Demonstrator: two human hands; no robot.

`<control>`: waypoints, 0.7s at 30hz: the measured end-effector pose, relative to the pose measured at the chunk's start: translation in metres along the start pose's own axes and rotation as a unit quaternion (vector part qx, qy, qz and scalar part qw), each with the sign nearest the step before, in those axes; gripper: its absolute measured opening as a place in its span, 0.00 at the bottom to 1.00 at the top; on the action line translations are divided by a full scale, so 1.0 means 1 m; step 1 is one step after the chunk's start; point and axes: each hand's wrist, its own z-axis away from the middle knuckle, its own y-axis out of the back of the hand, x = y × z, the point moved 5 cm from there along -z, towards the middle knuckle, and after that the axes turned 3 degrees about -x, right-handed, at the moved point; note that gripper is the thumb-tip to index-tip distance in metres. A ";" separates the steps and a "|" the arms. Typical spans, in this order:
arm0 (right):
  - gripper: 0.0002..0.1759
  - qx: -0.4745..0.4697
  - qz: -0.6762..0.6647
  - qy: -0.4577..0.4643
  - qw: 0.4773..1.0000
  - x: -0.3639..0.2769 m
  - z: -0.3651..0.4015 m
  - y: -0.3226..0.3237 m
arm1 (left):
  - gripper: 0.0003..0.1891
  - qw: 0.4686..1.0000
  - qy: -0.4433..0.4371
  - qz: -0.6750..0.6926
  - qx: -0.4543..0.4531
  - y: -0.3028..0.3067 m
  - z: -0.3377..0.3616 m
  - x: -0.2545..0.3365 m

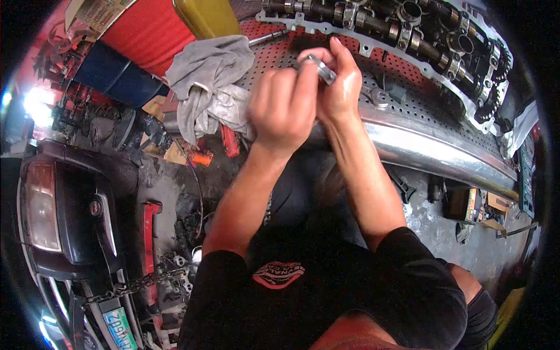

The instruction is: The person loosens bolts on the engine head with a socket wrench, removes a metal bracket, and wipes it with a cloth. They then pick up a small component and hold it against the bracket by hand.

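My left hand (281, 108) is blurred by motion, its fingers curled closed against a small silver metal part (322, 70). My right hand (343, 87) wraps round the same part from the other side, thumb pointing up. Fingers cover much of the part, so its full shape is hidden. Both hands are above the front edge of a perforated metal bench top (271, 55). Behind them lies a cylinder head with camshafts (379, 26). A wrench-like metal tool (378, 98) rests on the bench beside my right wrist.
Grey rags (213, 70) hang over the bench's left end, near a ratchet-like tool (268, 37). A yellow container (207, 17) and a blue drum (119, 73) stand at left. A dark vehicle (76, 204) is on the left. A cardboard box (475, 204) sits on the floor at right.
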 end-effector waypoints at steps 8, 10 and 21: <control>0.32 -0.021 0.019 -0.001 1.000 0.003 -0.001 -0.005 | 0.15 0.974 0.112 0.195 -0.029 0.004 0.006 -0.001; 0.32 -0.028 0.033 0.003 0.999 0.002 0.000 -0.006 | 0.15 0.974 0.098 0.194 -0.070 -0.005 0.002 -0.004; 0.30 0.033 0.033 0.041 0.998 0.001 0.003 0.001 | 0.15 0.824 0.287 0.475 -0.113 -0.024 0.020 -0.012</control>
